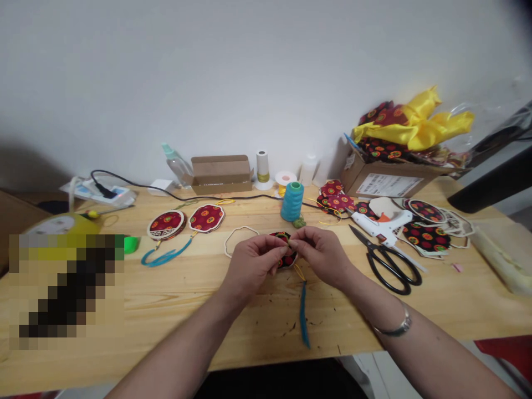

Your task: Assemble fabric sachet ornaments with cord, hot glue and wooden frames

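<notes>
Left grip (256,259) and right grip (321,256): thumb and forefinger of each pressed together, tips almost meeting, pinching a small yellow-green piece (289,243), too small to identify. Directly beneath the fingertips, between the hands: one dark patterned ornament (286,260), partly covered; whether it rests flat or is propped by the lower fingers, cannot tell. Handling, as judged: light, stiff in the body, soft cloth on the face, not slippery; best taken by its edge. Attached, near side: yellow cord (300,272) and blue tassel (305,315), limp, apt to tangle, trailing over the desk (174,316). Beside the left grip: pale outline frame (226,244), thin, probably brittle. Just beyond: teal thread spool (292,204), upright. Right of the right grip: black-handled scissors (373,265), apart from it.
</notes>
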Demonstrator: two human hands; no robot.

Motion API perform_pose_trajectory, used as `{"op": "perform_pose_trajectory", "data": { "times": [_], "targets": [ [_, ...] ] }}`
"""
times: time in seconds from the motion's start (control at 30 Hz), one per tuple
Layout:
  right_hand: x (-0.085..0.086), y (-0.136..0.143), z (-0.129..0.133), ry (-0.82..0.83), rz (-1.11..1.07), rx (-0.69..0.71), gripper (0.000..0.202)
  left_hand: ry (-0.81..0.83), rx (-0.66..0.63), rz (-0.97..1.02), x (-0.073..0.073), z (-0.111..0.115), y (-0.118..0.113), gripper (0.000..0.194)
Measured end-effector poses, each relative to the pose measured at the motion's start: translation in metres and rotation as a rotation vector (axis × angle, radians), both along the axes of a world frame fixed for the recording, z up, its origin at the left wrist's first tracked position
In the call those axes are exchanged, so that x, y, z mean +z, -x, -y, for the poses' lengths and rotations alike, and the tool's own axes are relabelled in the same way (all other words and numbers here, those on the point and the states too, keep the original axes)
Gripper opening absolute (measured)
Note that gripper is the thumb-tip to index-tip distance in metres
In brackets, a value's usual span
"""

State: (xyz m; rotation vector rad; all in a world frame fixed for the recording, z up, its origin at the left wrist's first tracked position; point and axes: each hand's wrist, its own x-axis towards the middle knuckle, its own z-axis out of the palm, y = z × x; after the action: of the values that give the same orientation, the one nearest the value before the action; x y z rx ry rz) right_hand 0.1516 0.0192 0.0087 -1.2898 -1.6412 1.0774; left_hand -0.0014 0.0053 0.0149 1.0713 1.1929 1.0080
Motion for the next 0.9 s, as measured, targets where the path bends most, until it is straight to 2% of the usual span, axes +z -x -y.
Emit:
{"op": "perform_pose_trajectory", "data": {
  "times": [0.1, 0.27, 0.33, 0.67, 0.9],
  "targets": [
    [0.001, 0.001, -0.001, 0.109, -0.106, 0.004, 0.013, -0.131, 0.064, -0.150, -0.001, 0.003, -0.002, 0.007],
    [0.000, 0.001, -0.002, 0.218, -0.217, 0.024, 0.018, -0.591, 0.061, -0.382, -0.008, 0.008, -0.002, 0.014],
    [0.000, 0.002, -0.002, 0.226, -0.232, 0.026, 0.018, -0.703, 0.056, -0.464, -0.011, 0.008, -0.001, 0.016],
    [0.000, 0.001, -0.004, 0.262, -0.211, 0.048, 0.016, -0.943, 0.032, -0.700, -0.016, 0.009, 0.001, 0.019],
    [-0.002, -0.001, -0.006, 0.225, -0.133, 0.053, 0.016, -1.027, 0.011, -0.853, -0.020, 0.009, 0.003, 0.022]
  ]
}}
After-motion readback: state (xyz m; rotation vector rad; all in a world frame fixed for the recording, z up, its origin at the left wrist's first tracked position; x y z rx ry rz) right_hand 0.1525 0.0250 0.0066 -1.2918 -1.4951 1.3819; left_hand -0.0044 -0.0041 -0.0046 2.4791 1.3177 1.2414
